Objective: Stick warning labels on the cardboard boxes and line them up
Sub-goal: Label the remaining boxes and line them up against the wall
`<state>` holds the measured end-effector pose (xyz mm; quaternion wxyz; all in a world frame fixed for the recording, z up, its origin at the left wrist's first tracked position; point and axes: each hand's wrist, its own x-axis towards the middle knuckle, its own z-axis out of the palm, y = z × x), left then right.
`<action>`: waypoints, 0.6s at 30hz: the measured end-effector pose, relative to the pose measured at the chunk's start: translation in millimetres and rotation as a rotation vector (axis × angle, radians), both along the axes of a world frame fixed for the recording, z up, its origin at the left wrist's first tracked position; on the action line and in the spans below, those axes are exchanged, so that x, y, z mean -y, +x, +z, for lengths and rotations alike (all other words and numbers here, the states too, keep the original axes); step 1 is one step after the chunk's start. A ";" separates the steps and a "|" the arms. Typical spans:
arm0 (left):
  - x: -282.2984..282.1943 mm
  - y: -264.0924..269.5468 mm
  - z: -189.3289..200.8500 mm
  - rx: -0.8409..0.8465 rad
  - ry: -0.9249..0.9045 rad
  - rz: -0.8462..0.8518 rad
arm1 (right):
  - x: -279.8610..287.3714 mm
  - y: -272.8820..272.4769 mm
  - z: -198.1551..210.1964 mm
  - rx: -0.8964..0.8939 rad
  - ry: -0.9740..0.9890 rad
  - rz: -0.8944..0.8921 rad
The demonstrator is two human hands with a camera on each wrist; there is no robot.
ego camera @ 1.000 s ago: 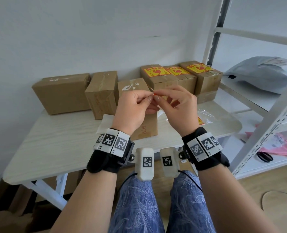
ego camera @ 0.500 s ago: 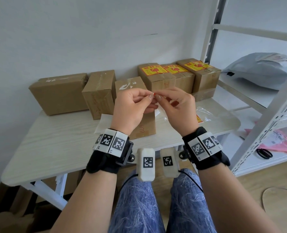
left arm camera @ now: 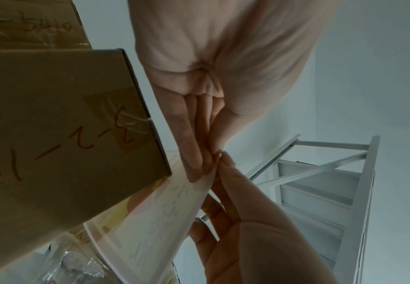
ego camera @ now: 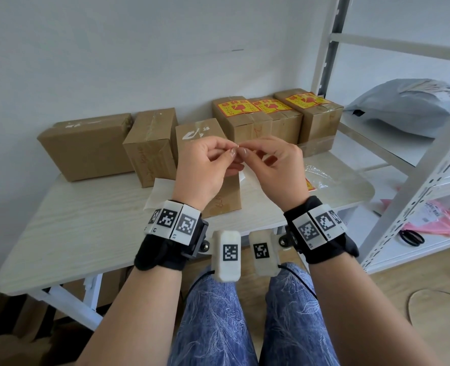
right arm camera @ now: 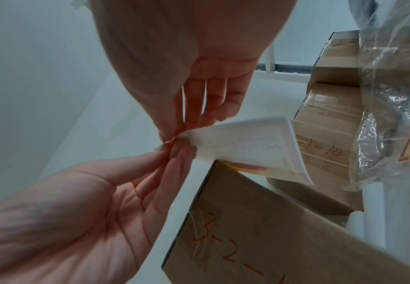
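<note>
Both hands are raised together over an unlabelled cardboard box (ego camera: 197, 133) standing at the table's middle. My left hand (ego camera: 230, 151) and right hand (ego camera: 245, 151) pinch the same corner of a warning label (right arm camera: 247, 148), whose white backing faces the wrist cameras. The sheet (left arm camera: 155, 221) hangs curved below the fingertips, its yellow printed side partly showing. Three boxes with yellow and red labels (ego camera: 234, 120) (ego camera: 274, 114) (ego camera: 311, 109) stand in a row at the back right. Two plain boxes (ego camera: 86, 146) (ego camera: 150, 146) stand at the back left.
A white backing sheet (ego camera: 158, 191) lies on the table (ego camera: 86, 233) left of the middle box. A clear plastic bag (ego camera: 321, 175) with labels lies at the right. A metal shelf (ego camera: 429, 180) on the right holds a grey mailer bag (ego camera: 408, 107), pink bags (ego camera: 435, 215) and scissors (ego camera: 411, 237).
Both hands stay together at the label's corner, with only small finger movements. The boxes have not moved.
</note>
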<state>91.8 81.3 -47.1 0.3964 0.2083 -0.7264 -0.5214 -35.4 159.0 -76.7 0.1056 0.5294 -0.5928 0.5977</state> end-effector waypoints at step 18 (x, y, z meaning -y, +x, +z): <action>-0.2 -1.8 -3.7 0.018 -0.044 -0.016 | -0.8 3.4 0.8 0.064 0.009 0.013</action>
